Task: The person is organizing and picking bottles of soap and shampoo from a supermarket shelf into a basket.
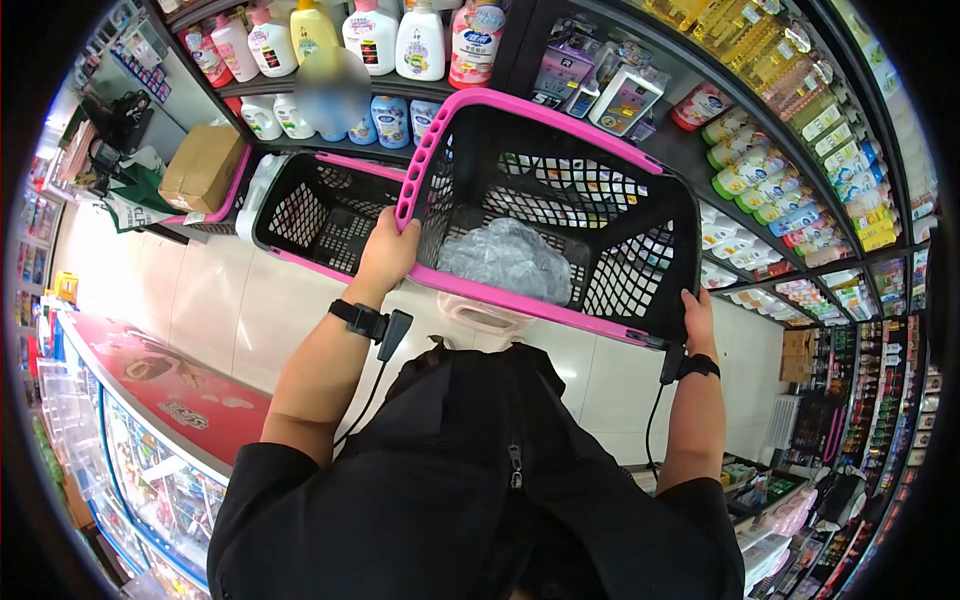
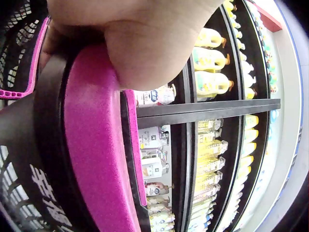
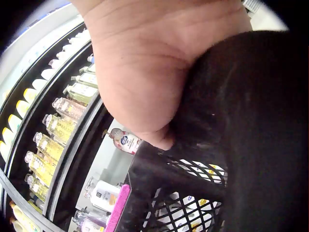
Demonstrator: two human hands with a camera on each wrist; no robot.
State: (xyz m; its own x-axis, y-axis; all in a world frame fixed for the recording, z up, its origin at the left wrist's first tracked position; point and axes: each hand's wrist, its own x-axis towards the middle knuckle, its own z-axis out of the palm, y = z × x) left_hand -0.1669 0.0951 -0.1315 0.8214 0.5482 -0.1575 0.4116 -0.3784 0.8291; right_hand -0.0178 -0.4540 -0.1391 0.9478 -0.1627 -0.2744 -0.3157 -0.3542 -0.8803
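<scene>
While, in the head view, your left hand (image 1: 388, 252) grips the basket (image 1: 625, 205) at nine o'clock and your right hand (image 1: 699, 318) at four, tilting could slide the plastic bundle (image 1: 507, 258) toward six; in the left wrist view, the pink rim (image 2: 96, 135) could slip if pressure eases; in the right wrist view, fingers are hidden, and weak hold could drop that end.

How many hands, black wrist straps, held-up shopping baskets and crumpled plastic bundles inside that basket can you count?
Hands: 2 (left hand, right hand)
Black wrist straps: 2 (left strap, right strap)
Held-up pink-rimmed shopping basket: 1
Crumpled plastic bundle in it: 1
Total: 6
</scene>
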